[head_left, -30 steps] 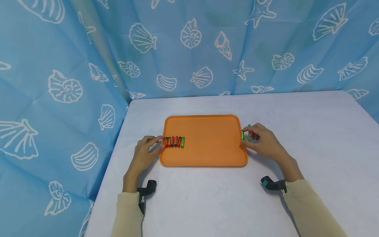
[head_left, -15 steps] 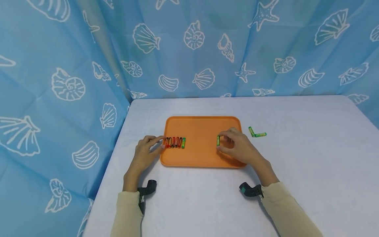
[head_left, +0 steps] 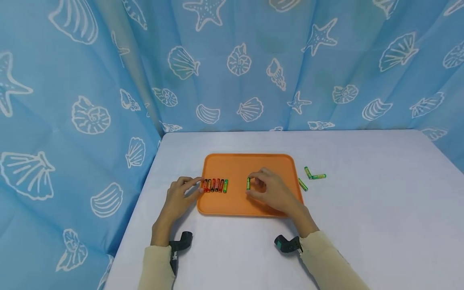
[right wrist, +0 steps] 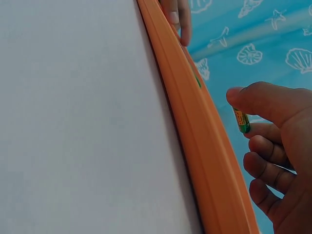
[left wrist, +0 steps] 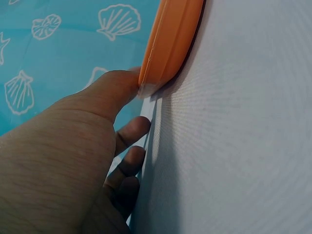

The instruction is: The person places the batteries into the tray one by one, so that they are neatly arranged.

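My right hand [head_left: 272, 188] pinches a green battery [right wrist: 241, 120] by its two ends between thumb and fingertip, over the middle of the orange tray [head_left: 250, 165]. Left of it, several red-and-black batteries [head_left: 217, 185] lie side by side in a row. A green battery [head_left: 226, 186] closes that row on its right. At the tray's left rim, my left hand [head_left: 177, 201] rests with thumb and index finger extended, beside the row's left end. In the left wrist view, its thumb [left wrist: 114, 90] touches the rim and the other fingers are loosely bent.
Right of the tray, three loose green batteries lie on the white table: one [head_left: 303, 184] close to the rim, one slanted [head_left: 308, 172] and one nearly level [head_left: 319, 176] farther out. A blue shell-print curtain [head_left: 239, 80] hangs behind and to the left of the table [head_left: 232, 249].
My right hand has carried the green battery leftward from the tray's right edge to its middle. The left hand has stayed at the left rim. The camera view has tilted up slightly.
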### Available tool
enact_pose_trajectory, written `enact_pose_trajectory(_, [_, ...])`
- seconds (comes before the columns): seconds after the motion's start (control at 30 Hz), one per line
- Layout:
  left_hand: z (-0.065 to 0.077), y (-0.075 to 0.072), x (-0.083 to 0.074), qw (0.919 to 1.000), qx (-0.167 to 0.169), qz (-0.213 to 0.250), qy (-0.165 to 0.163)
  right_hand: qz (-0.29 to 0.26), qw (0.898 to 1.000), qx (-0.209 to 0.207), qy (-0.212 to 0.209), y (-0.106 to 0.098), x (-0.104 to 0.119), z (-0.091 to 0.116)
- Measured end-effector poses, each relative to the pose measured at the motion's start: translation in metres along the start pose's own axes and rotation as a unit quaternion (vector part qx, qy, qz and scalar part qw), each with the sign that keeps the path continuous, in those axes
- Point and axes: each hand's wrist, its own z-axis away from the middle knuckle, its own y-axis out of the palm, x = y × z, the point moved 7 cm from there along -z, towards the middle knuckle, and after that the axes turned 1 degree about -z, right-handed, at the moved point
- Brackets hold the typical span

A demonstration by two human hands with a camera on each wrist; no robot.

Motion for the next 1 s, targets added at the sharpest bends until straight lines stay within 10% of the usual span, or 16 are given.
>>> enact_pose_trajectory(1.0, [0.004,0.002,0.002,0.9996,-0.020,-0.011,-0.018,0.009,1.000,-0.006,0.025,0.030,0.015,-0.017])
